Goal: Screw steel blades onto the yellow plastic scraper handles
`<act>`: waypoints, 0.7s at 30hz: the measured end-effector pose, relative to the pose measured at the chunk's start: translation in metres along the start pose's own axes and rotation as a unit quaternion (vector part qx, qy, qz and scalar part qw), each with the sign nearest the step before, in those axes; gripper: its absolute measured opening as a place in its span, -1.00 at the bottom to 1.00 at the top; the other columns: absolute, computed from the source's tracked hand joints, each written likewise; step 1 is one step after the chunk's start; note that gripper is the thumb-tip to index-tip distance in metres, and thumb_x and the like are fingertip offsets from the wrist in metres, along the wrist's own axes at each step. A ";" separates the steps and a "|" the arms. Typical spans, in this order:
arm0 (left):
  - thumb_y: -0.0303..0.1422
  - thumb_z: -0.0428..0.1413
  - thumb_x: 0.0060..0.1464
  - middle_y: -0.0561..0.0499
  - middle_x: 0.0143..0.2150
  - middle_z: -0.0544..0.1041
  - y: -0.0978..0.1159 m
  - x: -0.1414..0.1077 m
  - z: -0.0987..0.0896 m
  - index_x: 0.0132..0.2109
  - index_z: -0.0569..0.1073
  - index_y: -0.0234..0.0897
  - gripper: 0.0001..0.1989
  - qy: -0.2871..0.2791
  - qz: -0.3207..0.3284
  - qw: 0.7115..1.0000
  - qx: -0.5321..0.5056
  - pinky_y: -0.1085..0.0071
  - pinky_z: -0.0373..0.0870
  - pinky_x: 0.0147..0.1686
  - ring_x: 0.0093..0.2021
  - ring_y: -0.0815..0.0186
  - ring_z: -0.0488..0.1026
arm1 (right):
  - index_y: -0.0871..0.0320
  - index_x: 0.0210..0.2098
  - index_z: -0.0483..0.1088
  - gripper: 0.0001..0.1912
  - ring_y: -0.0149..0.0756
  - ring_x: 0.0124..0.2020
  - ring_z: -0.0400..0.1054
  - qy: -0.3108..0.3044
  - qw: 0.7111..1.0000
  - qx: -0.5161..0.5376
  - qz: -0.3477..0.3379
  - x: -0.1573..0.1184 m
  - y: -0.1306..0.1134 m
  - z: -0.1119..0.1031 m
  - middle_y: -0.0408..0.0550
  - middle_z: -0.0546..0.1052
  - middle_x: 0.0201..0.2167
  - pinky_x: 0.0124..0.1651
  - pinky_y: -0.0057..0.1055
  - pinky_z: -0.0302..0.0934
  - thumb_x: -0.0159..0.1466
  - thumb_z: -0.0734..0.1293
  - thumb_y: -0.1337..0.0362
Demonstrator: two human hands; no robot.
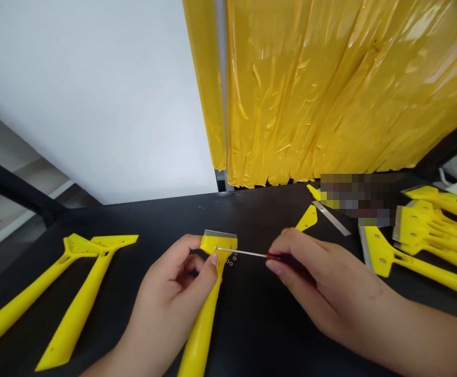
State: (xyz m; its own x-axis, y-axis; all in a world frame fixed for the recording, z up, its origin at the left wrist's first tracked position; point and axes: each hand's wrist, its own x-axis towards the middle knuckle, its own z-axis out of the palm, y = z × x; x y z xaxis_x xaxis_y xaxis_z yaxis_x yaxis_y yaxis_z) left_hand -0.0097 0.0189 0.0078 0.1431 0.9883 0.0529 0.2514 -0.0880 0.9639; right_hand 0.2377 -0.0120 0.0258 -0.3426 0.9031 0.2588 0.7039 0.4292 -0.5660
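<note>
My left hand [169, 288] grips the head of a yellow long-handled scraper [202, 324], thumb on its front face near a screw. A metal blade [220, 234] runs along the scraper's top edge. Between the fingers and thumb of my right hand [318, 293] is a screwdriver [247, 252] with a dark red handle, mostly covered by the hand. Its thin shaft points left, and the tip meets the screw at the left of the scraper head. Several small metal rings [231, 263], nuts or washers, lie on the black table just right of the head.
Two yellow scraper handles [82, 293] lie at left. Several scrapers with blades [420, 225] are piled at right. A loose metal blade [332, 219] and a yellow plate [308, 217] lie behind my right hand. Yellow plastic sheeting [310, 94] and a white panel [95, 94] border the back.
</note>
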 end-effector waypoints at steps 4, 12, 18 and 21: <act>-0.25 0.23 0.25 0.13 -0.39 0.54 -0.001 0.000 0.000 -0.10 0.51 -0.08 -0.90 -0.002 0.004 1.000 0.001 0.50 0.36 -0.43 -0.43 0.35 0.41 | 0.01 -0.04 0.27 -0.95 -0.40 -0.41 0.34 -0.005 0.999 0.032 0.010 0.000 0.003 0.000 -0.24 0.45 -0.33 -0.35 -0.40 0.15 0.51 0.24 0.24; -0.21 0.21 0.27 0.10 -0.39 0.55 -0.002 -0.001 0.000 -0.09 0.51 -0.10 -0.87 -0.009 -0.012 1.000 0.005 0.44 0.43 -0.43 -0.43 0.30 0.46 | 0.03 -0.08 0.29 -0.97 -0.41 -0.41 0.31 0.000 0.999 0.044 0.011 -0.001 0.004 0.001 -0.24 0.43 -0.37 -0.35 -0.40 0.12 0.51 0.25 0.23; -0.23 0.17 0.30 0.09 -0.33 0.50 0.000 0.000 -0.002 -0.08 0.51 -0.08 -0.90 -0.026 0.037 0.998 0.051 0.42 0.43 -0.37 -0.29 0.24 0.52 | 0.05 -0.21 0.31 -0.85 -0.39 -0.40 0.26 -0.041 0.991 0.114 0.054 0.000 0.000 -0.002 -0.22 0.41 -0.39 -0.36 -0.37 0.09 0.52 0.23 0.20; -0.26 0.15 0.32 0.09 -0.33 0.43 0.004 -0.001 -0.002 -0.18 0.47 -0.10 -0.92 -0.034 0.072 0.993 0.091 0.43 0.40 -0.37 -0.30 0.27 0.48 | 0.07 -0.34 0.27 -0.66 -0.43 -0.51 0.14 -0.054 0.942 0.278 0.181 0.005 -0.001 -0.002 -0.27 0.27 -0.50 -0.47 -0.43 0.05 0.49 0.26 0.01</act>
State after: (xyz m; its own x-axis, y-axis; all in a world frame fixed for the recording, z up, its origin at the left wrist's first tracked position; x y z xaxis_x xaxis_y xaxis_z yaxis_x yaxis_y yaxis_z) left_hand -0.0111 0.0176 0.0123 0.2530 0.9535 0.1639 0.3908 -0.2556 0.8843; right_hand 0.2365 -0.0084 0.0297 -0.2249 0.9699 -0.0932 0.3624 -0.0056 -0.9320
